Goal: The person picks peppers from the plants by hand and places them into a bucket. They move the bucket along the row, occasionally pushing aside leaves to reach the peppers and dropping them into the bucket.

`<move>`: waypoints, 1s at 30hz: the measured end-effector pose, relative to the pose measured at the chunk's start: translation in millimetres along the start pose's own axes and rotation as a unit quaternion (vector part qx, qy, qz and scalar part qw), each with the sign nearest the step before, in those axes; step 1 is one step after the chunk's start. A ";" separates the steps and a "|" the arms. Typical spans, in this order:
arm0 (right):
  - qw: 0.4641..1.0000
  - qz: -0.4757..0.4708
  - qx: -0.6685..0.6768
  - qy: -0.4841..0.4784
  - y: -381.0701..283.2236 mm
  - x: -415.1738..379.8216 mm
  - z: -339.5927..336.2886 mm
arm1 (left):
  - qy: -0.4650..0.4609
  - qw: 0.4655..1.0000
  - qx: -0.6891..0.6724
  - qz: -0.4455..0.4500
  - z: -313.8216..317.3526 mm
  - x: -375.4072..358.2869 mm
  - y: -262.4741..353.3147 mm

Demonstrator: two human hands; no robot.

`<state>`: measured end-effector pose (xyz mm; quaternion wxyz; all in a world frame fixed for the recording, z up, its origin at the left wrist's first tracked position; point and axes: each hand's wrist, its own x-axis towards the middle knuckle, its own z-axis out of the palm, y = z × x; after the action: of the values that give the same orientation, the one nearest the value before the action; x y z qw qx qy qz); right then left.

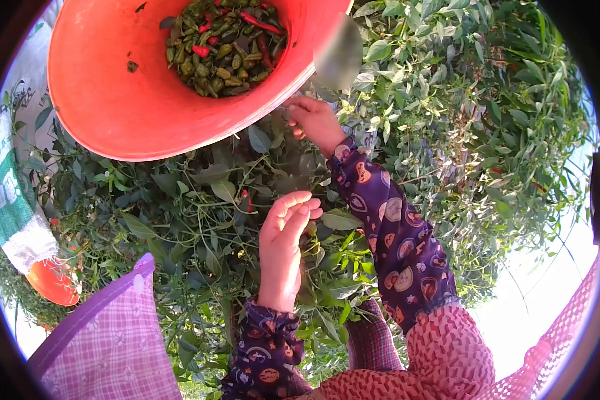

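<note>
Green peppers with a few red ones lie in the bottom of an orange bucket at the top left. My right hand is just below the bucket's right rim, fingers bent together; whatever they may hold is too small or hidden to make out. Lower down, among the leaves of the pepper plants, my left hand is raised with its fingers curled and the thumb near them. No object shows clearly in it. A red pepper hangs on the plant left of my left hand.
Dense green foliage fills the right side. At the left edge are a white and green sack and a second orange object. A purple checked cloth covers the lower left. Bright ground shows at the lower right.
</note>
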<state>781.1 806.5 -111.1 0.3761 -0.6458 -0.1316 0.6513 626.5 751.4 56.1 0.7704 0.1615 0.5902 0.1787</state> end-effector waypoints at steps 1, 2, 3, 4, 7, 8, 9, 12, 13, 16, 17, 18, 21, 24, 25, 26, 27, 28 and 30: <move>0.994 -0.037 0.069 0.070 -7.2 11.9 -3.8 | 0.003 1.000 0.001 -0.001 -1.1 0.0 0.4; 0.978 -0.074 0.137 0.140 -15.8 23.6 -9.4 | 0.002 1.000 0.001 -0.003 -1.3 -0.3 0.3; 0.950 -0.070 0.194 0.235 -18.7 37.3 -21.1 | 0.001 1.000 -0.002 -0.002 -1.1 -0.3 0.4; 0.910 -0.065 0.248 0.326 -17.6 48.1 -36.3 | 0.000 1.000 -0.006 0.000 -1.2 -0.2 0.8; 0.884 -0.052 0.254 0.388 -17.6 37.1 -67.4 | -0.003 1.000 -0.016 0.001 -2.4 -0.7 2.0; 0.889 -0.041 0.221 0.399 -18.6 26.4 -69.8 | -0.005 1.000 -0.019 0.000 -2.9 -0.4 2.4; 0.886 -0.037 0.223 0.404 -15.3 22.1 -77.4 | -0.005 1.000 -0.016 0.000 -3.0 -0.5 2.4; 0.861 -0.034 0.326 0.390 -22.0 6.0 -90.3 | -0.002 1.000 -0.015 -0.003 -6.1 -1.3 4.6; 0.866 -0.080 0.373 0.323 -16.2 2.2 -104.9 | -0.003 1.000 -0.017 -0.005 -6.8 -1.2 4.8; 0.864 -0.134 0.408 0.262 -17.9 -3.7 -116.3 | -0.006 1.000 -0.020 0.003 -10.5 -1.8 4.2; 0.876 -0.119 0.363 0.295 -21.2 -3.4 -121.4 | -0.008 1.000 -0.020 0.001 -10.6 -2.3 3.8; 0.884 -0.104 0.317 0.326 -24.5 -2.1 -129.1 | -0.007 1.000 -0.017 0.001 -10.8 -2.5 4.0; 0.907 -0.087 0.350 0.216 -26.9 -4.5 -149.1 | -0.007 1.000 -0.015 0.003 -9.6 -2.7 5.3; 0.921 -0.093 0.342 0.162 -35.9 -9.6 -140.0 | -0.008 1.000 -0.013 0.005 -10.7 -2.0 3.0; 0.918 -0.108 0.332 0.188 -40.4 -9.6 -135.6 | -0.009 1.000 -0.013 0.008 -10.8 -1.3 1.9; 0.914 -0.124 0.322 0.214 -43.0 -9.7 -129.3 | -0.011 1.000 -0.013 0.010 -14.8 -1.6 2.2; 0.909 -0.131 0.343 0.199 -39.8 -3.2 -138.5 | -0.011 1.000 -0.010 0.013 -13.7 -1.4 1.6; 0.909 -0.131 0.343 0.198 -34.3 8.4 -148.4 | -0.010 1.000 -0.006 0.015 -13.2 -1.0 1.3; 0.904 -0.105 0.330 0.250 -30.5 23.4 -152.9 | -0.012 1.000 -0.008 0.018 -12.8 -0.3 0.3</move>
<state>937.4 794.7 -128.5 0.6546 -0.6087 0.1221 0.4314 614.0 752.0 53.3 0.7751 0.1686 0.5767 0.1954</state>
